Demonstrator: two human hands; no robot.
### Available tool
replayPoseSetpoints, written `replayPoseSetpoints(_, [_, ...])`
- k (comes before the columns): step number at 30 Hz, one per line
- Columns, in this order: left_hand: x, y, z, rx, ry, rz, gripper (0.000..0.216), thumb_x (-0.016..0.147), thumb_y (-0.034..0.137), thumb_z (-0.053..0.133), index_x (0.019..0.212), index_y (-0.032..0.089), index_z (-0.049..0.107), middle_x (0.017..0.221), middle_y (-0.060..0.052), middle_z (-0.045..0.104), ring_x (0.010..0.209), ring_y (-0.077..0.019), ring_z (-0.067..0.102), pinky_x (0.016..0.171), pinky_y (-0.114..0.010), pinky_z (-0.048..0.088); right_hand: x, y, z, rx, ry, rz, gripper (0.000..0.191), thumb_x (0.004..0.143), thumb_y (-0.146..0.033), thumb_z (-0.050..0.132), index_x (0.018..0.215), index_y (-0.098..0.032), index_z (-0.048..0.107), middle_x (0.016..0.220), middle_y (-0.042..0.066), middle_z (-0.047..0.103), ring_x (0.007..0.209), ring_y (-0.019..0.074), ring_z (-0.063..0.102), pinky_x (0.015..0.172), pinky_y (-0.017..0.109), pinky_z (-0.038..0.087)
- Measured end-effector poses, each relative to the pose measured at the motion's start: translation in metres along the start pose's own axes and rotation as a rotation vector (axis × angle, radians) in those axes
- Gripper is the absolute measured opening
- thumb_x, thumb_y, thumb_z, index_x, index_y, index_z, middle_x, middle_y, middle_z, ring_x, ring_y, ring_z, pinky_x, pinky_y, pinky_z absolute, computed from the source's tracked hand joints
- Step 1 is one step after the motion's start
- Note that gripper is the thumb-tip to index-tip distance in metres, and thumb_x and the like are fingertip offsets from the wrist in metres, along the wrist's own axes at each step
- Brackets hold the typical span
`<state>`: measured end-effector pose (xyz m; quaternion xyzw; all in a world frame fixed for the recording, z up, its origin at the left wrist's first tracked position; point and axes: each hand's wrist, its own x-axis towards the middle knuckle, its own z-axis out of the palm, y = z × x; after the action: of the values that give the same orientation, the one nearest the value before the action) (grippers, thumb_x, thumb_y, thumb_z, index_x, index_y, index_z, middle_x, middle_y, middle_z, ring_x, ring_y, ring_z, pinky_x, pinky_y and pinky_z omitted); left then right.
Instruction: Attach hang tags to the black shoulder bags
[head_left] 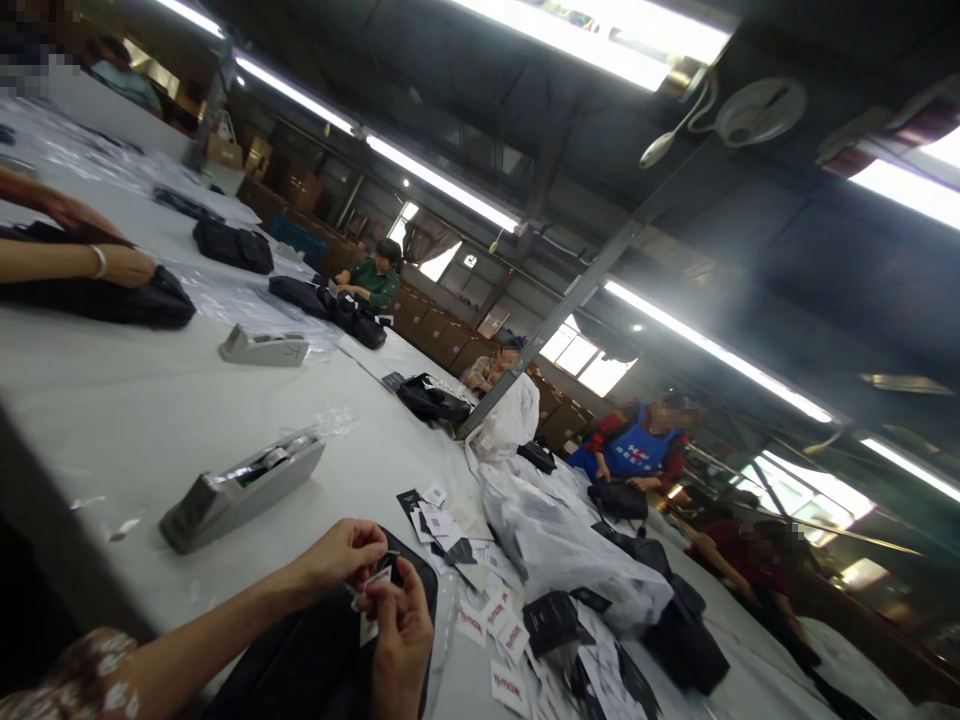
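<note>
My left hand (341,552) reaches in from the lower left with thumb and finger pinched together. What it pinches is too small to make out, though a thin pale strand shows by the fingertips. Close beside it, my right hand (403,625) has its fingers curled and closed on a small white paper tag (368,628). Both hands are above a black bag (300,660) lying at the table's near edge, and my forearm covers part of it. Loose printed tags (510,632) in white and black are scattered just right of the bag.
A grey tape dispenser (244,490) stands left of my hands, with another dispenser (264,348) behind it. Clear plastic bags (570,555) and black bags (686,635) are heaped at right. A co-worker's hands (124,265) rest on a black bag at far left. Other people work farther along.
</note>
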<state>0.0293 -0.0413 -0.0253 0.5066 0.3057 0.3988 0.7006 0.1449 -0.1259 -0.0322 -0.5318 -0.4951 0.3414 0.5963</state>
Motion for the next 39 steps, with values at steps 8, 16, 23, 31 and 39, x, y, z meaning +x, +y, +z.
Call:
replayPoseSetpoints(8, [-0.002,-0.01,0.003,0.175,-0.083,0.052,0.025,0.069,0.038,0.059,0.068,0.013,0.056,0.054,0.005,0.051,0.048,-0.007,0.042,0.046,-0.019,0.032,0.001,0.015,-0.009,0.184,0.136,0.14,0.026,0.077,-0.04,0.064,0.082,-0.015,0.064,0.065,-0.001,0.061,0.058,0.0097,0.054,0.056,0.02,0.044])
replayPoseSetpoints(16, [-0.003,-0.032,0.003,0.24,-0.099,0.006,0.037,0.073,0.051,0.054,0.075,0.014,0.055,0.059,0.005,0.051,0.044,-0.0057,0.036,0.042,-0.019,0.026,0.002,0.019,-0.007,0.074,0.131,0.111,0.028,0.076,-0.041,0.064,0.084,-0.014,0.067,0.069,0.002,0.063,0.06,0.0126,0.056,0.054,0.021,0.045])
replayPoseSetpoints(23, [-0.001,-0.039,0.0,0.241,-0.138,-0.027,0.037,0.074,0.051,0.054,0.075,0.015,0.054,0.061,0.003,0.054,0.043,-0.006,0.035,0.041,-0.02,0.023,0.0,0.018,-0.007,0.021,0.115,0.086,0.027,0.079,-0.04,0.06,0.081,-0.014,0.067,0.061,0.0,0.059,0.05,0.0095,0.049,0.046,0.019,0.038])
replayPoseSetpoints(31, [-0.005,-0.036,0.006,0.408,-0.04,0.118,0.027,0.075,0.041,0.055,0.069,0.014,0.06,0.065,0.0,0.059,0.063,-0.0129,0.051,0.056,-0.021,0.037,-0.005,0.021,-0.006,-0.099,0.208,-0.011,0.034,0.077,-0.047,0.06,0.081,-0.015,0.071,0.069,0.004,0.067,0.061,0.0157,0.059,0.051,0.022,0.045])
replayPoseSetpoints(39, [-0.002,-0.038,0.007,0.283,-0.111,-0.032,0.031,0.073,0.046,0.055,0.072,0.014,0.057,0.059,0.004,0.051,0.046,-0.0076,0.041,0.044,-0.02,0.031,-0.003,0.029,-0.007,-0.049,0.213,0.026,0.035,0.076,-0.048,0.06,0.08,-0.014,0.069,0.069,0.004,0.066,0.058,0.0137,0.057,0.051,0.022,0.044])
